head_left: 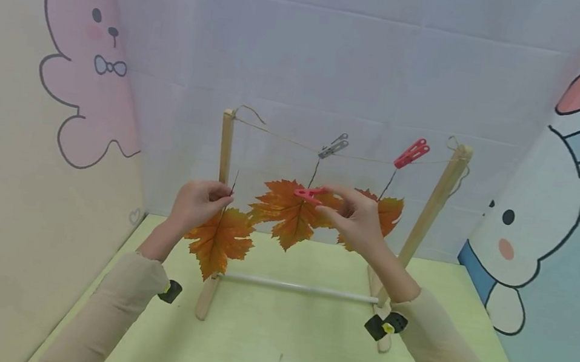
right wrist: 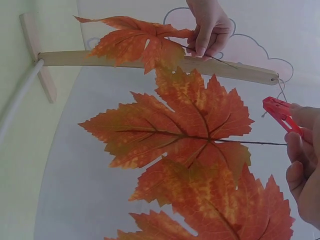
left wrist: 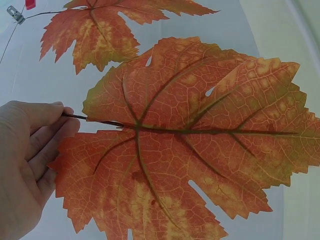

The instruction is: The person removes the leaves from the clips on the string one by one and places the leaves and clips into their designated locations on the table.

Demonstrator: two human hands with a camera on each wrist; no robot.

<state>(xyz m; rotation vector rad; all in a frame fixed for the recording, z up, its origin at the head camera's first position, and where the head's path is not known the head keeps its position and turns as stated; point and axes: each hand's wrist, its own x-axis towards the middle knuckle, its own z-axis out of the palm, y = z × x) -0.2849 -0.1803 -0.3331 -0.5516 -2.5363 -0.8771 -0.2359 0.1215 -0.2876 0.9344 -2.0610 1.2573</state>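
Note:
My left hand (head_left: pixel 201 205) pinches the dark stem of an orange maple leaf (left wrist: pixel 200 130), which hangs beside the left wooden post. Thumb and fingers of my right hand (head_left: pixel 355 217) grip a red clothespin (right wrist: pixel 281 116) by its handles. In the head view that clothespin overlaps a second maple leaf (head_left: pixel 290 218), whose stem hangs from a grey clothespin (head_left: pixel 334 146) on the string. Farther right, another red clothespin (head_left: pixel 411 154) on the string carries a third leaf (head_left: pixel 388 217), partly hidden by my right hand.
A thin string (head_left: pixel 284 139) runs between the left post (head_left: pixel 225 148) and the right post (head_left: pixel 432 206) of a wooden frame. A white rod (head_left: pixel 298 288) joins the frame's feet on the light green table (head_left: pixel 246 346). Cartoon-printed walls stand on both sides, with a white cloth behind.

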